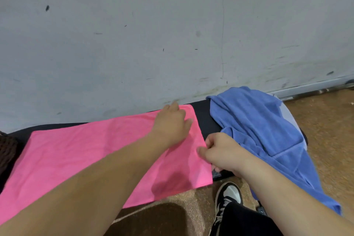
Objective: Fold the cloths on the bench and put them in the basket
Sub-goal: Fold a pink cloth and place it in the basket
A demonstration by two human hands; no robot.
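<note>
Your flat left hand [172, 122] presses the smooth pink cloth [80, 155] spread mid-frame on the dark worktop [203, 117]; your right hand [220, 151] pinches its edge. The rumpled blue cloth [254, 124] at right waits unfolded; no basket shows.

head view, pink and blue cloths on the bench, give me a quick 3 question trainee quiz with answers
1. True or false: the pink cloth lies spread flat on the bench.
2. Which hand pinches the pink cloth's right edge? A) left hand B) right hand
3. Fill in: the crumpled cloth at the bench's right end is ____.

Key
1. True.
2. B: the right hand pinches that edge, while the left hand rests on top near the far corner.
3. Blue: the blue cloth hangs over the bench end.
</note>
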